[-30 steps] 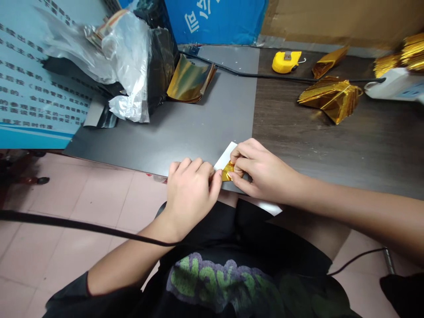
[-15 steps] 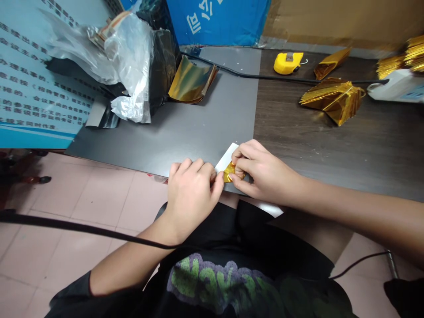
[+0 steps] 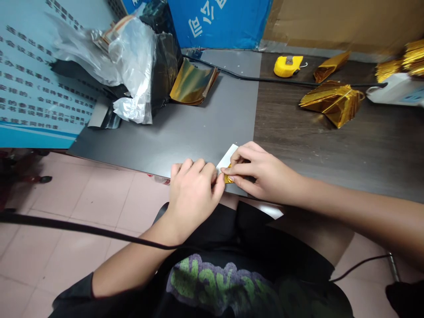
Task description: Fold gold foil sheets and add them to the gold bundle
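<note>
A small sheet of gold foil paper [image 3: 228,179], its white back [image 3: 228,156] showing along one side, lies at the front edge of the table between my hands. My left hand [image 3: 195,187] is closed, thumb and curled fingers gripping the sheet's left corner. From the other side, my right hand [image 3: 253,170] pinches and presses the gold part, its fingertips close to my left thumb. Both hands cover much of the sheet, so its full folded shape is hidden.
Behind my hands lies a stack of gold foil sheets [image 3: 192,84], beside a crumpled plastic bag [image 3: 135,66]. Further right are a yellow tape measure [image 3: 287,66], a bundle of folded gold paper [image 3: 334,101] and a white power strip [image 3: 395,89]. A black cable [image 3: 251,79] crosses the back.
My right fingers have shifted slightly left towards my left thumb, covering more of the gold part. My left hand keeps its grip in nearly the same place.
</note>
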`<state>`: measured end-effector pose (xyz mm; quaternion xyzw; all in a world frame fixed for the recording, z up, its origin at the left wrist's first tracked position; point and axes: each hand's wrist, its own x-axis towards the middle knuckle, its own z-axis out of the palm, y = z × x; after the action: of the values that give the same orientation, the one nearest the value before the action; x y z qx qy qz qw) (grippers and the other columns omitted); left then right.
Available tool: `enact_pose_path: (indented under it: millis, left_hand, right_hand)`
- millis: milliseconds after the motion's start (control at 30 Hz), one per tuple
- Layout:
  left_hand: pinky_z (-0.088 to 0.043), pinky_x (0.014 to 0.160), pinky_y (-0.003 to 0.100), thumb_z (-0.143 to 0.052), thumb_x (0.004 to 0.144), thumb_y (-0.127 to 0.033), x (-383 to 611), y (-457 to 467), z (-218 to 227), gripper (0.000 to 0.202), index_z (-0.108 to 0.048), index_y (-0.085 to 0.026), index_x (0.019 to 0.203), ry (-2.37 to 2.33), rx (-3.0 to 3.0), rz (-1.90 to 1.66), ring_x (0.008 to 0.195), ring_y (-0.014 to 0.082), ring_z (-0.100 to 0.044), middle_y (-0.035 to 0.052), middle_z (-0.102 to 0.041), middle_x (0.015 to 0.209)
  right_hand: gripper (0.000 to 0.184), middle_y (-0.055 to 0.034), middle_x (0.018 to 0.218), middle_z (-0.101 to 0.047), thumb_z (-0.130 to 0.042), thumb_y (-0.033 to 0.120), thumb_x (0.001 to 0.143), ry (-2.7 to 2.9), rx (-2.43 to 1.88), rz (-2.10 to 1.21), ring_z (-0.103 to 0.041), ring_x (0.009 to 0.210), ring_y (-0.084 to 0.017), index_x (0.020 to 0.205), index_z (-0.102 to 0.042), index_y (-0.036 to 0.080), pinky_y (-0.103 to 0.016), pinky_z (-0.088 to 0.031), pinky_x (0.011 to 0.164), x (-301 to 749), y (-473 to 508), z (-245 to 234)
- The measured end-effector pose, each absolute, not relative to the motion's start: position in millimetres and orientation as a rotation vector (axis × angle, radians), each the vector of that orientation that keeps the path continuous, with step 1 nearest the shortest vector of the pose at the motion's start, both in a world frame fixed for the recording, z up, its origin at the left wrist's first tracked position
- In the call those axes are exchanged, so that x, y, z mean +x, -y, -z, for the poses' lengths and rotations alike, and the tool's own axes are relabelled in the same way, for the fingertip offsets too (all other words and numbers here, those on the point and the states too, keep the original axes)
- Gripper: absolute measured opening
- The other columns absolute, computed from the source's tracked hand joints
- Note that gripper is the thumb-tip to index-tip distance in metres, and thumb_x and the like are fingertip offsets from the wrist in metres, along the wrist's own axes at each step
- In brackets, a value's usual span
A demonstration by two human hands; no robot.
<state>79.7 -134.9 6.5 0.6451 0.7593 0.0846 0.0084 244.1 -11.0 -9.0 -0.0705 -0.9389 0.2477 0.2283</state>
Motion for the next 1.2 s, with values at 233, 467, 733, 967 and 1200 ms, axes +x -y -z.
enact_pose_path:
  millis: [233, 467, 733, 967, 1200]
  left_hand:
    - [-0.02, 0.077, 0.032, -0.041, 0.098, -0.042, 80, 138, -1, 0.035, -0.059, -0.021, 0.075, -2.391, 2.06, -0.353, 0.08, 0.0131, -0.045, 0.001, -0.062, 0.08]
    - [-0.022, 0.079, 0.032, -0.047, 0.096, -0.038, 80, 139, 4, 0.029, -0.059, -0.021, 0.075, -2.381, 2.038, -0.449, 0.079, 0.0124, -0.043, 0.0005, -0.062, 0.079]
    - [-0.021, 0.079, 0.032, -0.046, 0.096, -0.039, 79, 138, 4, 0.032, -0.057, -0.021, 0.073, -2.354, 1.96, -0.47, 0.081, 0.0123, -0.041, -0.0004, -0.061, 0.078]
    - [-0.022, 0.081, 0.032, -0.045, 0.096, -0.041, 78, 137, 5, 0.032, -0.058, -0.022, 0.074, -2.353, 1.934, -0.485, 0.083, 0.0126, -0.041, -0.0003, -0.06, 0.079]
    - [-0.025, 0.086, 0.031, -0.051, 0.093, -0.048, 75, 143, 8, 0.032, -0.061, -0.022, 0.078, -2.417, 1.853, -0.526, 0.09, 0.0139, -0.042, 0.0017, -0.057, 0.089]
  right_hand:
    - [0.02, -0.0121, 0.099, -0.061, -0.057, 0.021, 0.098, 2.621, -0.111, -0.654, -0.051, 0.098, -0.023, 0.093, -0.076, 0.016, -0.04, -0.051, 0.084, 249, 8, 7]
    - [0.017, -0.0102, 0.099, -0.068, -0.059, 0.02, 0.098, 2.612, -0.04, -0.625, -0.058, 0.101, -0.023, 0.102, -0.075, 0.017, -0.043, -0.054, 0.09, 252, 5, 6]
    - [0.018, -0.0117, 0.098, -0.066, -0.061, 0.02, 0.097, 2.652, -0.013, -0.599, -0.058, 0.103, -0.024, 0.088, -0.076, 0.016, -0.042, -0.054, 0.09, 254, 5, 3]
    - [0.019, -0.0121, 0.1, -0.064, -0.056, 0.023, 0.099, 2.747, -0.015, -0.458, -0.056, 0.105, -0.026, 0.093, -0.071, 0.015, -0.045, -0.054, 0.092, 252, 8, 1]
    - [0.025, -0.0132, 0.106, -0.067, -0.049, 0.022, 0.102, 2.897, 0.154, -0.228, -0.054, 0.12, -0.032, 0.101, -0.072, 0.013, -0.048, -0.057, 0.092, 258, 10, -4]
